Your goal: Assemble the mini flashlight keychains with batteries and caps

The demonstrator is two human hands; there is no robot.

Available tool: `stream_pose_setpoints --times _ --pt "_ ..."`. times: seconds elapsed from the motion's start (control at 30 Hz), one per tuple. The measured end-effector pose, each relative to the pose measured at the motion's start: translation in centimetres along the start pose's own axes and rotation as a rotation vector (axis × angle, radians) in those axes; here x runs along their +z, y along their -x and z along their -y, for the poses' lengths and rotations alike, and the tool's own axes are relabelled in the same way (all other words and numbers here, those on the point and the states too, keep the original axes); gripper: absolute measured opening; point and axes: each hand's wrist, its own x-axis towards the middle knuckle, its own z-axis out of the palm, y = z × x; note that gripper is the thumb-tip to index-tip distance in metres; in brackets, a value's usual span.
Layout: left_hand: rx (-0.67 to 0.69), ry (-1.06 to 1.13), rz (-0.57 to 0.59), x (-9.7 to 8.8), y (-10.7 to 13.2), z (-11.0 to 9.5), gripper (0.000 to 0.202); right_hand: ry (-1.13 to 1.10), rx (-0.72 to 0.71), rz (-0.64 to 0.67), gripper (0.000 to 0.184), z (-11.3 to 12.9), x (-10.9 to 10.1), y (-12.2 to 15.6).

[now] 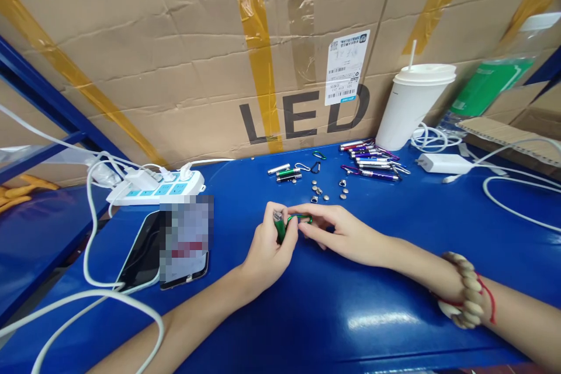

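Note:
My left hand (266, 251) is closed around a small green metal flashlight tube (280, 229), its silvery end pointing up between thumb and forefinger. Beside it, my right hand (344, 235) pinches a green carabiner clip (310, 220), which reaches toward the tube; whether the two are joined is hidden by the fingers. Just beyond my hands lie several button cells (326, 197) and small metal end pieces (314, 199). Farther back are a green tube (288, 174), a silver one (279, 169) and loose clips (315, 167).
A pile of coloured flashlights (372, 160) lies at the back right, near a white lidded cup (407, 108) and a charger (443, 163). A power strip (160, 188), two phones (142, 251) and looping white cables (90, 234) occupy the left. A large carton (197, 70) stands behind the blue table (372, 315).

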Motion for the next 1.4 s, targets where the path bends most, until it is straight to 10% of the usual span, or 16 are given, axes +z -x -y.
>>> stream_pose_setpoints --times 0.37,1.03,1.4 --pt "-0.032 0.033 0.096 -0.06 -0.25 -0.29 0.018 0.708 -0.288 0.019 0.023 -0.21 -0.47 0.23" --pt "-0.051 -0.114 0.183 -0.43 -0.03 -0.62 0.013 0.586 -0.330 -0.387 0.026 -0.85 -0.81 0.31" --pt "0.018 -0.234 0.310 -0.48 -0.13 0.07 0.021 0.619 -0.397 -0.288 0.029 -0.62 -0.36 0.48"
